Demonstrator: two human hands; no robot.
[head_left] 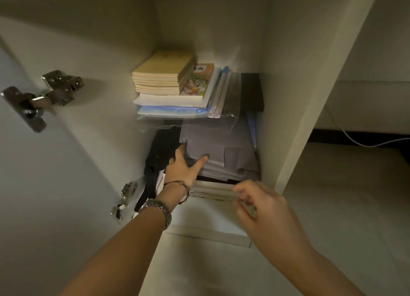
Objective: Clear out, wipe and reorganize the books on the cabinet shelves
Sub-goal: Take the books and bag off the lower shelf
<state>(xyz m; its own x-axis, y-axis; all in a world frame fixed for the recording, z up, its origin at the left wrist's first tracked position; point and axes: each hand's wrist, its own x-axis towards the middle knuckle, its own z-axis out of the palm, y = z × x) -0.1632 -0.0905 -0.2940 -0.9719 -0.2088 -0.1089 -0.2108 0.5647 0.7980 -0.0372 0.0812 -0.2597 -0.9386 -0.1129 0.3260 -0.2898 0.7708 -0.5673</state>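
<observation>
Inside the open cabinet, a stack of yellowish books (163,73) lies on a colourful picture book (199,79), white papers and clear plastic folders (177,112). Lower down lies a grey folded stack of paper or cloth (221,153) with a black item (163,150) at its left. My left hand (184,167) reaches in, thumb on top of the grey stack, fingers going under its left edge. My right hand (259,203) grips the front right corner of white books (213,190) under the stack.
The cabinet door (33,162) stands open at the left with metal hinges (44,96) on it. The cabinet's right side panel (310,96) borders an open space with a white cable (355,140) on the floor. The bottom shelf edge (210,233) lies below my hands.
</observation>
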